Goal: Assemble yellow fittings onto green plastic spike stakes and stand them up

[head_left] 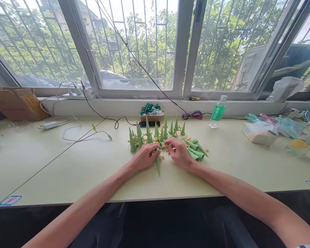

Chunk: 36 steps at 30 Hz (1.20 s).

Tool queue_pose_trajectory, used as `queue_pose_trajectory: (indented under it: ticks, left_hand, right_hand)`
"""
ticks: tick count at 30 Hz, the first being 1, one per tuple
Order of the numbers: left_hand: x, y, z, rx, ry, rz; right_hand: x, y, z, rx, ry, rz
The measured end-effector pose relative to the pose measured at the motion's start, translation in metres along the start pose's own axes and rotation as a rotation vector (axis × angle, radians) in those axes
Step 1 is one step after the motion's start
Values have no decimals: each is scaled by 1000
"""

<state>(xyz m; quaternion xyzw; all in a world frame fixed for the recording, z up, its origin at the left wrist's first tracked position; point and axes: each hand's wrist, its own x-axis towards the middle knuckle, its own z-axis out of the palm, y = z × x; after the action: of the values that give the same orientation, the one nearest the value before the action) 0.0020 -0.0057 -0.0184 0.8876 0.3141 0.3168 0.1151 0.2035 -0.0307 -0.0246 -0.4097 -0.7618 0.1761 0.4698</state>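
Note:
My left hand (146,155) is closed around a green pointed cone (158,166), its tip hanging toward the table's front edge. My right hand (179,153) is just to the right, thumb and fingers curled into a pinch close to the cone's wide end. Whatever the right fingertips hold is too small to make out. Beyond both hands, several green cones (147,126) stand upright with small yellow pieces (162,157) among and on them. More green cones (193,144) lie on their sides beside my right hand.
Behind the cones lie a dark phone (150,124) and a small box of green and clear wrapping (151,112). A water bottle (218,112) stands at the back right, a tissue pack (259,132) farther right. Cables (77,139) cross the left table; a cardboard box (18,105) stands far left.

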Motion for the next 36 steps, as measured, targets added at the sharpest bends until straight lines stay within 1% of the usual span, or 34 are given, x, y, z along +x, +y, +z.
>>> queue_pose_trajectory:
  ticks: [3, 10, 15, 24, 36]
  left_hand:
    - [0, 0, -2, -2, 33, 2]
    - [1, 0, -5, -2, 194, -23]
    - [2, 0, -6, -16, 253, -19]
    - [1, -2, -3, -34, 263, 27]
    - [0, 0, -3, -84, 230, 50]
  right_hand:
    - [0, 1, 1, 7, -4, 1]
    - [0, 1, 1, 5, 22, 25]
    - [1, 2, 2, -6, 20, 32]
    - [0, 1, 1, 30, 2, 48]
    - [-2, 5, 7, 200, -113, 51]
